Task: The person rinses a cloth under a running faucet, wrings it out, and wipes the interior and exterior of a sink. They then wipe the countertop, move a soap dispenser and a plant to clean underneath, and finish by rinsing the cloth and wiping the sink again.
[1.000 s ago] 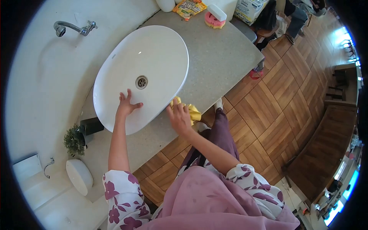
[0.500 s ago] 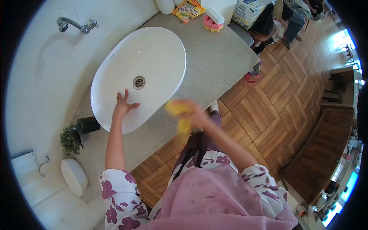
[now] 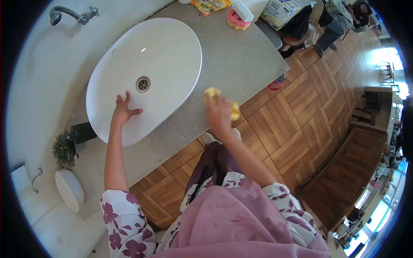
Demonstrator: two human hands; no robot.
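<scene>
My left hand (image 3: 123, 112) rests with spread fingers on the inner wall of the white oval basin (image 3: 172, 56), just below the drain (image 3: 143, 84). Right of the basin, my right hand (image 3: 219, 112) grips a yellow cloth (image 3: 234, 111) against the grey countertop (image 3: 241, 64), close to its front edge. Parts of the cloth stick out on both sides of the fingers, slightly blurred.
A wall tap (image 3: 77, 16) juts out above the basin. A dark bottle (image 3: 82, 132) and a small plant (image 3: 63, 149) stand at its left. Behind lie a yellow packet (image 3: 211, 5), a pink sponge (image 3: 237, 20) and a box (image 3: 282, 13). A person's leg (image 3: 329, 34) shows beyond.
My right hand has moved with the yellow cloth from beside the basin's rim onto the countertop, farther right. My left hand stays in the basin. The view has shifted slightly.
</scene>
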